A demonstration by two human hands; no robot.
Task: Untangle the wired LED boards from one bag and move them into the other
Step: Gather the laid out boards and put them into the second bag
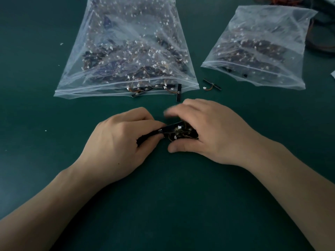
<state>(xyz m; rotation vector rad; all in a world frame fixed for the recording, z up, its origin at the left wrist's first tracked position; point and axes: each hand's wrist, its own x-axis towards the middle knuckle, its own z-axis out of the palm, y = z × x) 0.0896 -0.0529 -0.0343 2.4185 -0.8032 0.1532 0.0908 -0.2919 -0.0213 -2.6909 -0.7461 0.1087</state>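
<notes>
The left hand (119,140) pinches one board (161,130) in curled fingers; the right hand (208,129) cups the tangle (183,135) (fingertips blurred) on the tabletop (172,196), near the bags (126,51).

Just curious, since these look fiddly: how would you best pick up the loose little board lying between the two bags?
Probably from above, pinching the loose board across its narrow width near its right end. It is a thin strip lying flat on the green table, and its wire and white connector trail off leftward.
</notes>
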